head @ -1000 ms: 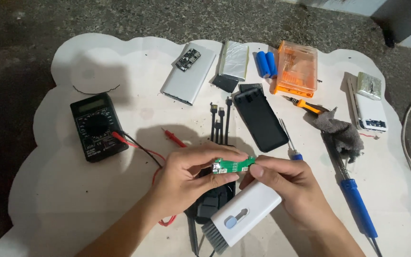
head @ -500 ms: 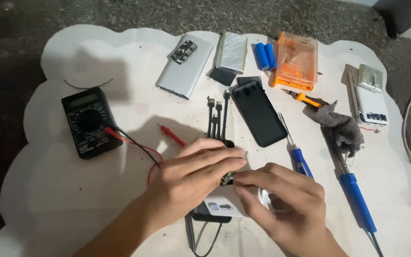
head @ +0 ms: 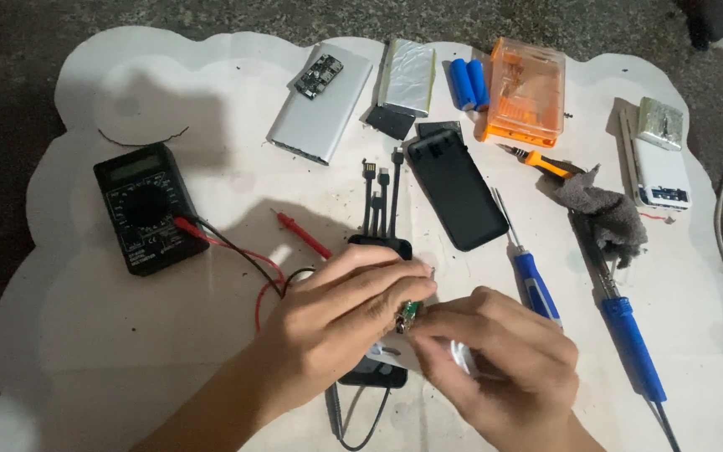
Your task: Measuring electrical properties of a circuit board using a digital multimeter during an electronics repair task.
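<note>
Pinching small green circuit board (head: pixel 409 315) between my left hand (head: pixel 340 322) fingertips and my right hand (head: pixel 495 368) fingertips. Board sitting at meeting point of both hands, equally near each, over white case (head: pixel 464 358) under right palm. Black cable hub (head: pixel 380 248) lying just beyond left knuckles.

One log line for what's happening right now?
left hand: pinching small green circuit board | right hand: touching board | beneath: white power bank

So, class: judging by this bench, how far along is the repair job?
Done: silver case lies open, its board removed. In hand: left hand and right hand pinch a small green circuit board over a white casing. Left: multimeter and soldering iron lie untouched.
</note>
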